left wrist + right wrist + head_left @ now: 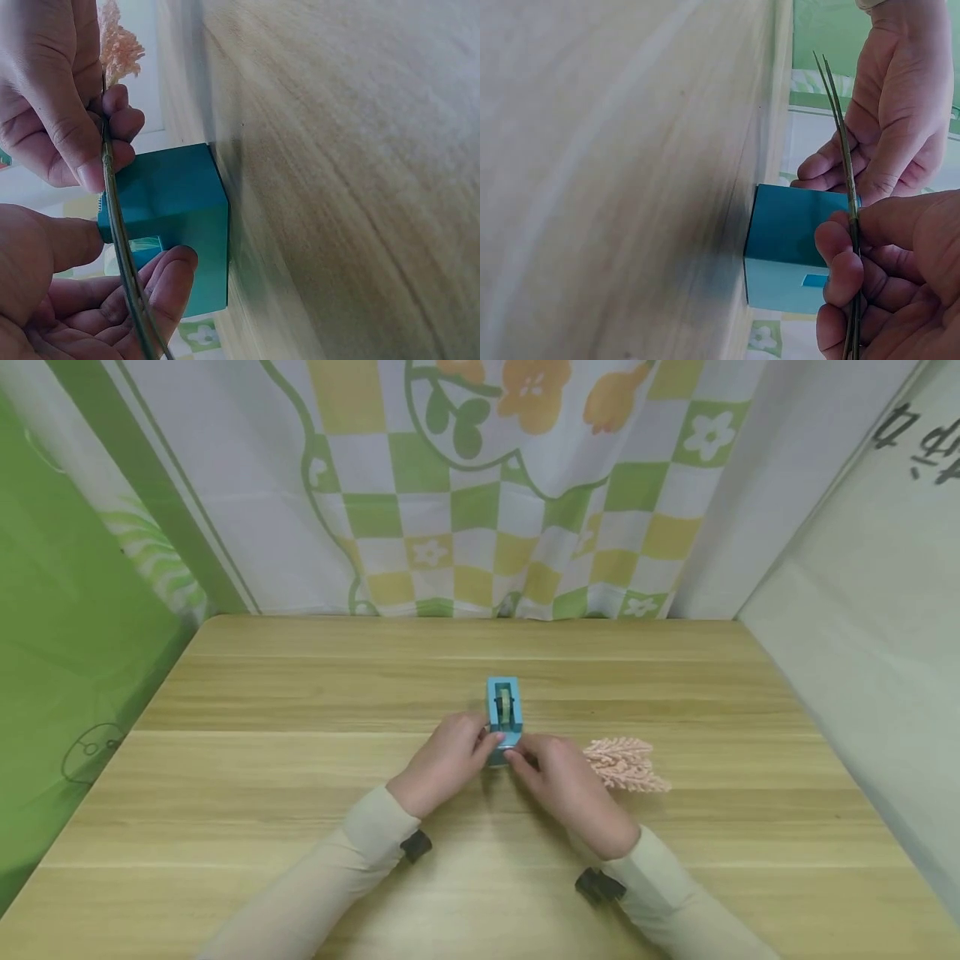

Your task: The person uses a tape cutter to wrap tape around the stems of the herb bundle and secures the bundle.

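Observation:
A blue tape dispenser (512, 682) stands on the table with a tape roll (505, 706) in its slot. My left hand (448, 756) grips its front end, thumb at the top front edge and fingers along the side. In front of it, my right hand (566, 781) pinches a bundle of thin green stems (845, 146) between thumb and fingers. The stems cross before the dispenser's front face and point toward the left hand. Pink feathery flower heads (626, 764) stick out beyond the right hand, partly hidden by it in the head view.
The wooden table (300, 693) reaches back to a checked, flowered curtain (472, 518). Green cloth (67, 610) hangs at the left and a pale sheet (885, 610) at the right. Dark wrist cameras (600, 886) sit by both cuffs.

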Motion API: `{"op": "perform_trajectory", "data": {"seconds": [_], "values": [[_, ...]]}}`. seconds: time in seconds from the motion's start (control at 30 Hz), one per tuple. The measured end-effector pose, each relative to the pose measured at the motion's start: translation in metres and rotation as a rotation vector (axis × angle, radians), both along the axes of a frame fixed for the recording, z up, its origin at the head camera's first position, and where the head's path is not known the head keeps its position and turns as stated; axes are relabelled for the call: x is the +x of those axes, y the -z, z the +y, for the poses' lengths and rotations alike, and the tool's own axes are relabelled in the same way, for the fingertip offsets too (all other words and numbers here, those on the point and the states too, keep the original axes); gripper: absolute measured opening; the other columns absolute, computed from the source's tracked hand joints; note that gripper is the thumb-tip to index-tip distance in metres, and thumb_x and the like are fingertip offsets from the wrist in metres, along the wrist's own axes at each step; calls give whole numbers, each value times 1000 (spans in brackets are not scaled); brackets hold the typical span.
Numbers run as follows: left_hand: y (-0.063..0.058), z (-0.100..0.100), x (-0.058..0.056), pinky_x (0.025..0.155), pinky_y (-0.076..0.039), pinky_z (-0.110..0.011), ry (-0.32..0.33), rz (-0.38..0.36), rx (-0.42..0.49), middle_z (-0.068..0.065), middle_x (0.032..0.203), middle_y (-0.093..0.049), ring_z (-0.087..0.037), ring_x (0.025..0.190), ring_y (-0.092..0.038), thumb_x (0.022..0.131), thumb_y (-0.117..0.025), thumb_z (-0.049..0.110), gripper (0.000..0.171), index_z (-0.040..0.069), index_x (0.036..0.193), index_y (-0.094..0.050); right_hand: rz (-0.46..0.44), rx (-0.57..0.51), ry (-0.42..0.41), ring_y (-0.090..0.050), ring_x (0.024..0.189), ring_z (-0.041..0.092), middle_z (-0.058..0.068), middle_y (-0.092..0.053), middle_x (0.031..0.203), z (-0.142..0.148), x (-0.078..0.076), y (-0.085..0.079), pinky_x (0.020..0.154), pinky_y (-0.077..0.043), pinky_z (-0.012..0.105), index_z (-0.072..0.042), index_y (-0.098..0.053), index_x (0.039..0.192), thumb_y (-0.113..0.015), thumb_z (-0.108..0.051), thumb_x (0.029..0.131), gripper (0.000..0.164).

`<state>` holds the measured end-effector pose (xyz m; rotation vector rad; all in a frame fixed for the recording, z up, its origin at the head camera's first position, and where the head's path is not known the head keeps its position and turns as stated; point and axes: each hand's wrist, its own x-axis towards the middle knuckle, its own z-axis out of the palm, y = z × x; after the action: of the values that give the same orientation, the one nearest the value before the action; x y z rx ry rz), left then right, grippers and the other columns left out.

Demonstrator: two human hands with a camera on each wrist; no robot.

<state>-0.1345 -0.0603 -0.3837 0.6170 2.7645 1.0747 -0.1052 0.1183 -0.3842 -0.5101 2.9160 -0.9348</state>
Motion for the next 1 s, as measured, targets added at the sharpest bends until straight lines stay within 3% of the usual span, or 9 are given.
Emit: {"op": "perform_trajectory", "data": {"seconds": [0.83,1.0], "values": [[-3,1,0,51,-38,-21,13,-39,1,-3,73,-55,-11,60,-46,109,-57,21,25,3,94,-65,-55,4,-47,-46,57,8,-2,-57,65,6,-1,-4,52,-40,20,-8,-67,79,-68,-15,102,24],[-3,-5,9,58,-43,-25,-23,-41,-31,-2,75,-55,-13,65,-48,111,-53,21,29,6,90,-64,-64,-7,-60,-43,56,7,-3,-53,63,6,3,-8,51,-39,20,-8,-67,80,-66,-16,103,25]]}}
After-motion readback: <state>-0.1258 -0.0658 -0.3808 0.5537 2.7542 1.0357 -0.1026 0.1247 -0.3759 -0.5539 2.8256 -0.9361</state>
